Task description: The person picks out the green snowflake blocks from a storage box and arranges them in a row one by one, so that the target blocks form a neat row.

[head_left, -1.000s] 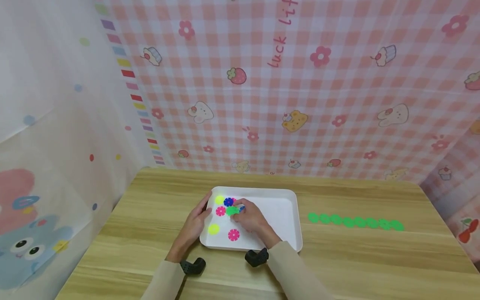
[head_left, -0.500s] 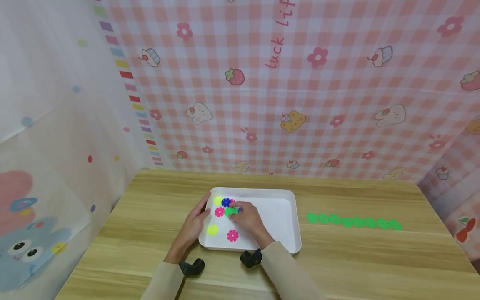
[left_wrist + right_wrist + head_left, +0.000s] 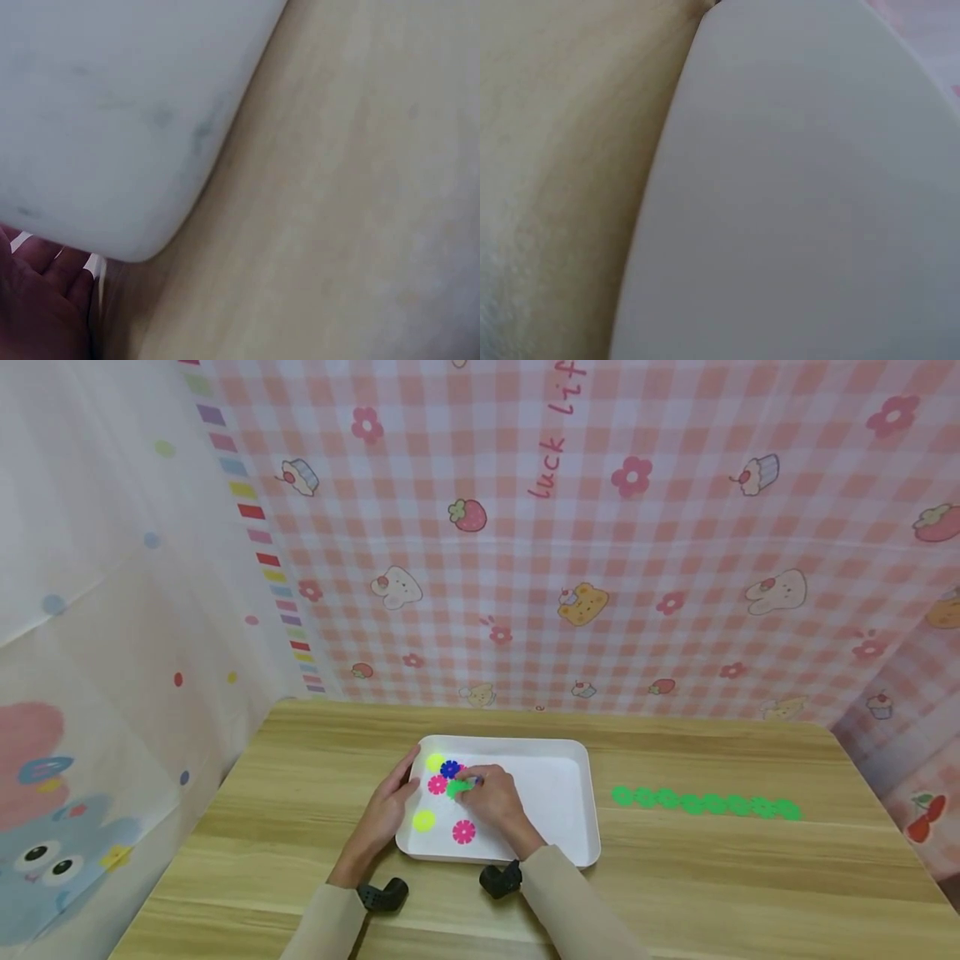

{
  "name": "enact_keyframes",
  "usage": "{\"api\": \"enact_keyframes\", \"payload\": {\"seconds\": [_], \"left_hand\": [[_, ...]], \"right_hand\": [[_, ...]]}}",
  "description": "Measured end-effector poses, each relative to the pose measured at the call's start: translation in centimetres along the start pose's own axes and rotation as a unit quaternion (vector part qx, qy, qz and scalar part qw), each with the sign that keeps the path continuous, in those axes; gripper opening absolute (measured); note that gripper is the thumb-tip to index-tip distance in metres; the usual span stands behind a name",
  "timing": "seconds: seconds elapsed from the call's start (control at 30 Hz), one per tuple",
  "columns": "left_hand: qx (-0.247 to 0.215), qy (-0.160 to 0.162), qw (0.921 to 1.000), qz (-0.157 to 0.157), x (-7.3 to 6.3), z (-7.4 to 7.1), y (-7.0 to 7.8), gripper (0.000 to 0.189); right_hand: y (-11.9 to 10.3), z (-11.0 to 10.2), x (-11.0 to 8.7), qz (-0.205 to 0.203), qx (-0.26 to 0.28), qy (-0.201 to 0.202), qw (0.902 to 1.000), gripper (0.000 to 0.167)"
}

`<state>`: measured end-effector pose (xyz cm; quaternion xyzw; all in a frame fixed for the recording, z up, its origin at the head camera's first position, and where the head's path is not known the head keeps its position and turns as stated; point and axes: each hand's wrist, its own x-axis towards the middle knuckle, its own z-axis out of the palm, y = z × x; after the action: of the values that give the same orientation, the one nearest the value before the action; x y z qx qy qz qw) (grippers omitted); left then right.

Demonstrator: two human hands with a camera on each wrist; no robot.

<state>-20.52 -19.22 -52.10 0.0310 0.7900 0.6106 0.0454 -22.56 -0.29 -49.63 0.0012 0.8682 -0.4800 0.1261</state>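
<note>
A white tray (image 3: pixel 540 810) rests on the wooden table, and my left hand (image 3: pixel 392 806) grips its left wall, thumb near the rim. In the left wrist view, fingers of the left hand (image 3: pixel 45 307) show beside the tray's outer wall (image 3: pixel 112 112). Over the tray's left half, my right hand (image 3: pixel 491 797) pinches a green notched plastic disc (image 3: pixel 456 789) between thumb and fingers. Close around it lie a dark blue disc (image 3: pixel 450 769), a pink disc (image 3: pixel 437 785) and a yellow disc (image 3: pixel 435 762). A bit of blue (image 3: pixel 477 782) shows by the right fingers. The right wrist view shows only tray and table.
Nearer the tray's front lie another yellow disc (image 3: pixel 423 821) and a pink disc (image 3: pixel 463 832). Right of the tray, a row of several green discs (image 3: pixel 705 803) stretches across the wooden table (image 3: pixel 675 885). A pink checked cloth (image 3: pixel 525 552) hangs behind the table.
My right hand has shifted slightly left with the green disc, and the dark blue disc has slid a little nearer to me. My left hand stays on the tray wall.
</note>
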Motion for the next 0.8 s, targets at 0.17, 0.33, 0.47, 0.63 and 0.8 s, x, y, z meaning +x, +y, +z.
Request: {"api": "enact_keyframes", "payload": {"seconds": [0.17, 0.33, 0.47, 0.63, 0.8], "left_hand": [[0.0, 0.001, 1.0, 0.002, -0.08, -0.03, 0.16, 0.051], [0.0, 0.0, 1.0, -0.001, -0.22, 0.01, 0.32, 0.051], [0.002, 0.002, 1.0, -0.002, -0.19, 0.08, 0.32, 0.052], [0.003, 0.004, 1.0, -0.001, -0.04, 0.11, 0.17, 0.052], [0.0, 0.003, 1.0, -0.004, -0.03, 0.11, 0.21, 0.052]], "right_hand": [[0.01, 0.05, 0.05, -0.004, 0.001, -0.003, 1.0, 0.018], [-0.14, 0.06, -0.14, -0.004, -0.012, -0.007, 0.9999, 0.017], [-0.15, 0.09, -0.2, -0.001, -0.016, -0.007, 0.9998, 0.017], [-0.08, 0.12, -0.25, -0.01, -0.009, -0.003, 0.9999, 0.018], [-0.12, 0.0, -0.43, -0.019, -0.007, -0.009, 0.9998, 0.015]]}}
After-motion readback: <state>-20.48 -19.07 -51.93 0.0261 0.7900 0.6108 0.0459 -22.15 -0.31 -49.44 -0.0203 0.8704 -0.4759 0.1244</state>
